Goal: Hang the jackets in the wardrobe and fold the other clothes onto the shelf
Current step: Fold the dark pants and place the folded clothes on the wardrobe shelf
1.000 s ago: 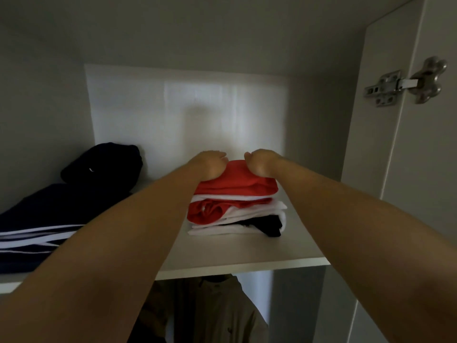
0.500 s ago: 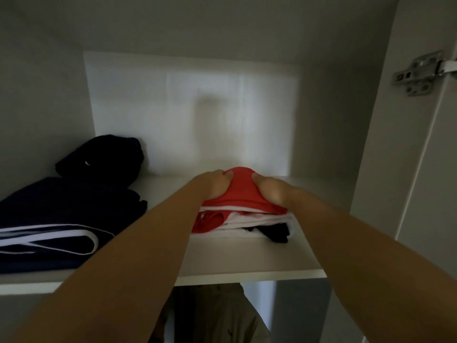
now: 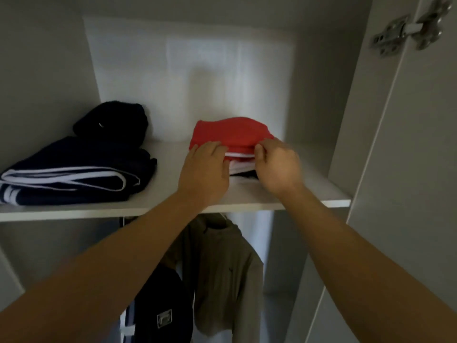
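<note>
Red folded garment: top layer of a small stack, lying just beyond both hands' fingertips. Colour is an even bright red. The top is smooth and slightly domed, and the front fold is rounded. A white band shows directly under its front edge, between the two hands. Below that are more white layers and a dark piece, partly hidden by the hands.

Left hand: back of hand up, fingers fairly straight and close together, their tips resting on the near left corner of the red garment. The thumb is not visible.

Right hand: fingers curled, with thumb and forefinger pinching the near right edge of the red garment.

The stack sits on the white shelf, whose front lip runs under both wrists.

Left of the left hand, well apart from it, is a folded navy garment with white stripes, and a dark rolled bundle lies behind that.

Below the forearms hang an olive jacket and a navy jacket. A metal hinge sits up and to the right of the right hand.
</note>
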Action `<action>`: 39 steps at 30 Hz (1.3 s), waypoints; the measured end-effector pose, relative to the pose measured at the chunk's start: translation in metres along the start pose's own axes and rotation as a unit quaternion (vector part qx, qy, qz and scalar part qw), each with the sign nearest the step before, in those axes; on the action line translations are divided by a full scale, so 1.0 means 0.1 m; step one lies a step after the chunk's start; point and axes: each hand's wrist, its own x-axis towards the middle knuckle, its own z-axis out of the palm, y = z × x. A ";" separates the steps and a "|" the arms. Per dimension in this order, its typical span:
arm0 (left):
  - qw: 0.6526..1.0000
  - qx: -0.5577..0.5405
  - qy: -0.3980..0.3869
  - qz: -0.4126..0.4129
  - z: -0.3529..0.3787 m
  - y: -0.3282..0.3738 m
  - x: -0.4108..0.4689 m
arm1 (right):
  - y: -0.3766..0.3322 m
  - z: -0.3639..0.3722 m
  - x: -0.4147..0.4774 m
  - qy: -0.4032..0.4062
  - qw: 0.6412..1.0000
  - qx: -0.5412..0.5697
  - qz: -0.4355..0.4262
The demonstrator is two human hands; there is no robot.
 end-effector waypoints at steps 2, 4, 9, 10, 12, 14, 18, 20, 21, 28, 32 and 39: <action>0.997 -0.041 0.052 0.037 0.00 0.00 -0.45 | -0.07 -0.02 -0.33 0.055 0.998 0.032 0.005; 0.995 -0.056 0.049 0.065 0.09 -0.02 -0.92 | -0.13 0.05 -0.67 0.089 0.995 0.038 0.009; 0.986 -0.124 -0.099 -0.045 0.45 -0.12 -1.86 | -0.27 0.43 -1.63 0.066 0.994 0.074 0.042; 0.978 -0.144 -0.131 -0.080 0.51 -0.15 -2.00 | -0.28 0.53 -1.83 0.026 0.995 0.069 0.060; 0.962 -0.144 -0.180 -0.147 0.62 -0.24 -2.21 | -0.25 0.73 -2.18 -0.072 0.991 0.053 0.095; 0.951 -0.109 -0.205 -0.204 0.68 -0.36 -2.30 | -0.20 0.89 -2.45 -0.175 0.972 0.048 0.147; 0.923 0.002 -0.252 -0.290 0.75 -0.62 -2.30 | -0.07 1.09 -2.60 -0.284 0.938 -0.002 0.201; 0.901 0.035 -0.284 -0.325 0.79 -0.75 -2.30 | 0.01 1.19 -2.51 -0.318 0.924 -0.024 0.212; 0.889 0.046 -0.302 -0.341 0.82 -0.81 -2.30 | 0.06 1.25 -2.44 -0.333 0.917 -0.034 0.215; 0.829 -0.034 -0.311 -0.464 1.16 -1.26 -2.23 | 0.47 1.86 -1.84 -0.375 0.904 -0.096 0.182; 0.816 -0.048 -0.270 -0.509 1.35 -1.48 -2.15 | 0.69 2.19 -1.65 -0.446 0.865 -0.123 0.194; 0.789 0.012 -0.332 -0.517 1.58 -1.64 -2.20 | 0.80 2.38 -1.83 -0.442 0.881 -0.083 0.143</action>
